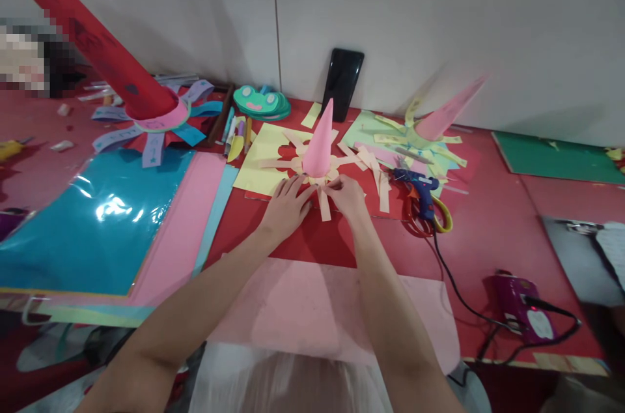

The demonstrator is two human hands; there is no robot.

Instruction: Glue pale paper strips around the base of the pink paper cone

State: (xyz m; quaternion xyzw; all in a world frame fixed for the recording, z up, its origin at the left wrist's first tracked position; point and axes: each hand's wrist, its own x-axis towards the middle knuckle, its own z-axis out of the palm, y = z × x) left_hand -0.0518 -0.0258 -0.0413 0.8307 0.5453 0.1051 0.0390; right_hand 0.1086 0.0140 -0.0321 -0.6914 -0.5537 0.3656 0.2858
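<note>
One pink paper cone (pixel 319 144) stands near black phone (pixel 344 84); left hand (pixel 287 206) touches cone's base, grip unclear; right hand (pixel 348 195) pinches peach paper strip (pixel 325 207). Step looks like strip fixing; next move probably calls for steady fingertip pressure.

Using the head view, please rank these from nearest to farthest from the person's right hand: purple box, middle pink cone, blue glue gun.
1. Middle pink cone: just ahead of the right hand, slightly left.
2. Blue glue gun: to its right.
3. Purple box: farther right, lower in the picture.
</note>
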